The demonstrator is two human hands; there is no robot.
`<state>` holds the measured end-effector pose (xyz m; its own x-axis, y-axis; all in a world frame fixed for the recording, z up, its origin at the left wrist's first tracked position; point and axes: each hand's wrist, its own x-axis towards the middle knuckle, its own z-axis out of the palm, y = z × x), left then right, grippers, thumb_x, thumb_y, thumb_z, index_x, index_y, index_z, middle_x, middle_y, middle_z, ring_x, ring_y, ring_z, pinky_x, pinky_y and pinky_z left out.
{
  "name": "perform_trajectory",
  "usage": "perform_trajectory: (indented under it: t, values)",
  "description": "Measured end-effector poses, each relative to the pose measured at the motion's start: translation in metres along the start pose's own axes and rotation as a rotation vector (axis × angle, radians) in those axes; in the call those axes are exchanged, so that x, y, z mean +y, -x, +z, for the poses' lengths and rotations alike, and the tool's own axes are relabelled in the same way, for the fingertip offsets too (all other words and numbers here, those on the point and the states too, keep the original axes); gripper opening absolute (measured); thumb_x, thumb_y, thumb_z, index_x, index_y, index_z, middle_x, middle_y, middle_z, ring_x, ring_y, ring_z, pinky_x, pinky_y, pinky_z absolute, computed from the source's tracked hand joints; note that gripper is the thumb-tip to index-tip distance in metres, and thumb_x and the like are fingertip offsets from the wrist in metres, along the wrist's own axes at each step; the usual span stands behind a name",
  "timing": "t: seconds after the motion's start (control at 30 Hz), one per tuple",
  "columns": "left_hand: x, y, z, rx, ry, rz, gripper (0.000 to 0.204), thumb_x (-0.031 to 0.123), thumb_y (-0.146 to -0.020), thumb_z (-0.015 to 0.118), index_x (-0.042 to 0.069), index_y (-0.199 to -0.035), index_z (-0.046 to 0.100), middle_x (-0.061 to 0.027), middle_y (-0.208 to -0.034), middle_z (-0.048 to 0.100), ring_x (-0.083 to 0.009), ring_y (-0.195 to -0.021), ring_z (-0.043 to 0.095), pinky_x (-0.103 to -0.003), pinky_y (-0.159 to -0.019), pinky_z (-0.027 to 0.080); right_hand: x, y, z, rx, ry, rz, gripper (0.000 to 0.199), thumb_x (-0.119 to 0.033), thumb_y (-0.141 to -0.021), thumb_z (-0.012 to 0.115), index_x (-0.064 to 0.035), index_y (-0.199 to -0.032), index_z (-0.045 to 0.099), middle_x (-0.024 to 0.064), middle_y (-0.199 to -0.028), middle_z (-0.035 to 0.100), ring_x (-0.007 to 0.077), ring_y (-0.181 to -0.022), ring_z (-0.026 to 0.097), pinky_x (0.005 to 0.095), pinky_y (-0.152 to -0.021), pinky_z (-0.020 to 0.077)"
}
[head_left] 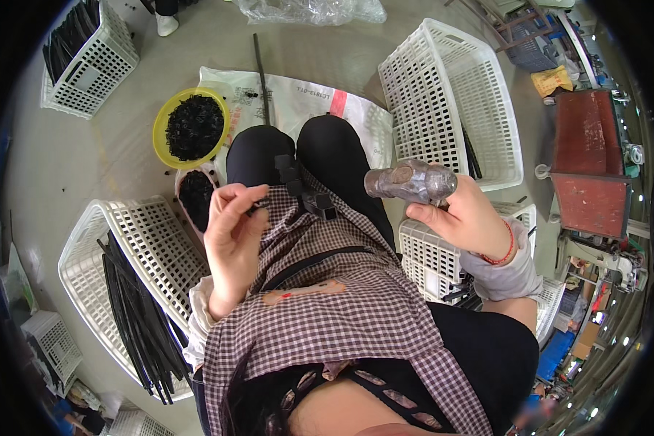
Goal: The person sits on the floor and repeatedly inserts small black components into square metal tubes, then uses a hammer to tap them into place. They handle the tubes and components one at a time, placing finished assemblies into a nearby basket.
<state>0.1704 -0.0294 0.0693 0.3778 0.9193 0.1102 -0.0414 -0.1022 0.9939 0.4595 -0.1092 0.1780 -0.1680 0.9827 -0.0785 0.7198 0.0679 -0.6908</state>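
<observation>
My right hand (469, 218) is wrapped round a hammer, and its worn grey metal head (410, 182) is raised to the right of my lap. My left hand (232, 236) is closed in a pinch, with a small black plastic piece (259, 206) at its fingertips. Between my knees several black blocky parts (289, 176) form a row, with a square hollow tube end (323, 207) nearest me. How these parts join cannot be made out. A checked apron (327, 320) covers my lap.
Beyond my left knee, a yellow basin (159, 138) holds many small black pieces, and a bag of black pieces (195, 196) lies nearer. A white crate (80, 254) at left holds long black strips (134, 320). Another white crate (429, 94) stands right. A long black strip (260, 73) lies on a white sack (305, 102).
</observation>
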Motion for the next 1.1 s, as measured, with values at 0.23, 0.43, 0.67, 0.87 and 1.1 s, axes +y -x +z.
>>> perform_trajectory:
  t: [0.23,0.43,0.67,0.87,1.1]
  values:
    - [0.028,-0.002,0.026,-0.122,-0.098,0.146,0.033,-0.011,-0.075,0.07,-0.001,-0.106,0.065,-0.0104,-0.099,0.066,-0.0185,-0.084,0.067,-0.025,-0.072,0.055,0.018,0.019,0.008,0.068,-0.034,-0.024,0.034,-0.023,-0.087,0.07,-0.0024,-0.111,0.059,0.0124,-0.078,0.057,0.0294,-0.063,0.057,0.0352,-0.059,0.0459]
    - [0.047,-0.014,0.035,-0.251,-0.551,0.485,0.027,0.0,-0.073,0.075,0.0,-0.099,0.067,-0.0112,-0.093,0.065,-0.0241,-0.076,0.066,-0.029,-0.066,0.055,0.023,0.029,0.011,0.063,-0.138,0.031,0.035,-0.025,-0.087,0.07,-0.0009,-0.109,0.057,0.0141,-0.076,0.058,0.0304,-0.061,0.056,0.0359,-0.058,0.0451]
    - [0.058,-0.019,0.045,-0.318,-0.657,0.462,0.033,0.003,-0.067,0.08,-0.002,-0.097,0.067,-0.0114,-0.081,0.062,-0.0241,-0.066,0.061,-0.031,-0.059,0.051,0.031,0.037,0.012,0.075,-0.138,0.059,0.036,-0.026,-0.087,0.07,-0.0001,-0.108,0.056,0.014,-0.07,0.057,0.0308,-0.057,0.055,0.0357,-0.055,0.045]
    - [0.058,-0.019,0.048,-0.334,-0.691,0.344,0.03,0.011,-0.072,0.077,0.001,-0.097,0.064,-0.0094,-0.084,0.06,-0.0241,-0.07,0.062,-0.031,-0.06,0.052,0.035,0.037,0.012,0.069,-0.139,0.052,0.036,-0.026,-0.087,0.07,0.0002,-0.109,0.056,0.0136,-0.068,0.057,0.0309,-0.056,0.056,0.0353,-0.054,0.0451]
    - [0.054,-0.018,0.047,-0.33,-0.651,0.307,0.027,0.008,-0.072,0.077,0.001,-0.095,0.064,-0.0096,-0.085,0.061,-0.0255,-0.07,0.063,-0.033,-0.06,0.052,0.034,0.031,0.011,0.045,-0.147,0.045,0.039,-0.028,-0.087,0.07,0.0022,-0.106,0.056,0.0149,-0.067,0.055,0.0322,-0.056,0.055,0.0363,-0.054,0.0447]
